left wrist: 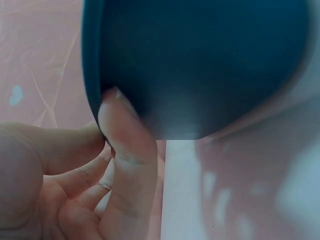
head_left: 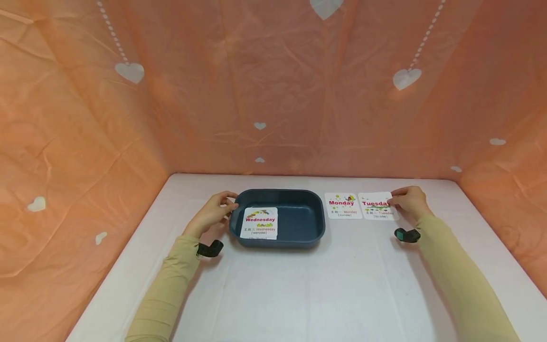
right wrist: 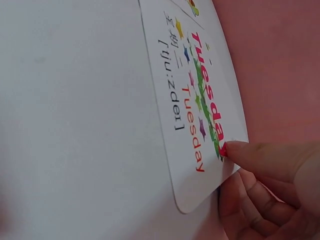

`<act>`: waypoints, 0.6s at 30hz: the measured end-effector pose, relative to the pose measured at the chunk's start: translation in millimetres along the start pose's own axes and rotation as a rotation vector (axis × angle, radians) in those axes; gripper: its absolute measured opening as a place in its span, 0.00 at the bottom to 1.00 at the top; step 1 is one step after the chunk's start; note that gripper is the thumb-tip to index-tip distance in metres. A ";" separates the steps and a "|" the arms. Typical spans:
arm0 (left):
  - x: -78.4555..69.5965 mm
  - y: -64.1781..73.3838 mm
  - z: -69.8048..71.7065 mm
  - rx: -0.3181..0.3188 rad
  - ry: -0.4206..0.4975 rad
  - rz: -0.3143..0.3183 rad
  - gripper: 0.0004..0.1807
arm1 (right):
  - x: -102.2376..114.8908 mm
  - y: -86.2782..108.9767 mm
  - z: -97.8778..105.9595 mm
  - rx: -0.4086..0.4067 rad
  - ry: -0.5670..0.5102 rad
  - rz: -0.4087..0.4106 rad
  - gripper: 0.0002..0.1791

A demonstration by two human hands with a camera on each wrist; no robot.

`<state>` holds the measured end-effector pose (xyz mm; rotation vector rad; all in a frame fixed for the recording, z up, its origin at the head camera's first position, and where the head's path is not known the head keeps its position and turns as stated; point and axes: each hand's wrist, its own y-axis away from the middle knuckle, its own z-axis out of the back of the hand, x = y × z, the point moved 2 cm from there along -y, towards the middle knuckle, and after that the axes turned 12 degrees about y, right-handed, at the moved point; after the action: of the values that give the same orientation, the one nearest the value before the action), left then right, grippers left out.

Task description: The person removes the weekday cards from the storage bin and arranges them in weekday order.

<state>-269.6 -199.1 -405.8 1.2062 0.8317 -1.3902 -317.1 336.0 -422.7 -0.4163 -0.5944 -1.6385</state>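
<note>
My left hand [head_left: 210,214] pinches the left end of a dark blue rectangular tray [head_left: 301,219] by its rim. In the left wrist view one digit lies inside the tray wall [left wrist: 200,65] and another outside it. A white "Wednesday" card [head_left: 259,229] lies in the tray's left part, with another card's edge showing below it. To the right of the tray, my right hand [head_left: 411,202] holds the right edge of the "Tuesday" card [head_left: 376,213]. The right wrist view shows the thumb on the card's face [right wrist: 187,125] and the other fingers curled at its edge.
The "Monday" card [head_left: 343,213] lies between the tray and the "Tuesday" card, close beside the latter. All stand near the back edge of a white table [head_left: 307,294]. Orange cloth [head_left: 299,95] with pale hearts hangs behind and at both sides.
</note>
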 end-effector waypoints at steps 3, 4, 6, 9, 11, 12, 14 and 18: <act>-1.4 0.1 -0.2 0.001 -0.004 0.001 0.21 | 1.2 1.2 0.9 -0.010 0.004 0.002 0.25; -1.8 -0.2 -0.5 -0.001 -0.006 0.000 0.21 | 1.5 1.2 1.3 -0.017 0.005 0.002 0.24; -2.3 -0.9 -1.0 -0.006 -0.005 -0.003 0.21 | 2.4 2.0 2.7 -0.030 0.006 0.007 0.24; -2.6 -0.9 -1.7 -0.003 -0.002 -0.003 0.21 | 3.0 2.9 3.0 -0.030 0.011 0.003 0.24; -2.2 0.0 -1.6 -0.003 0.003 0.005 0.21 | 3.2 3.4 2.0 -0.016 0.006 -0.011 0.24; -2.0 0.5 -1.5 0.001 0.003 0.005 0.21 | 2.9 3.1 1.3 -0.012 0.011 -0.015 0.24; -0.9 1.0 -1.1 0.003 0.004 0.006 0.21 | 2.5 2.6 -0.1 -0.003 0.010 -0.018 0.23; 0.0 0.8 -0.9 0.003 0.003 0.001 0.21 | 2.3 0.8 -1.6 -0.024 0.009 -0.008 0.20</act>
<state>-268.7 -198.4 -405.9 1.2108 0.8311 -1.3900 -316.5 333.1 -422.6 -0.4241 -0.5713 -1.6555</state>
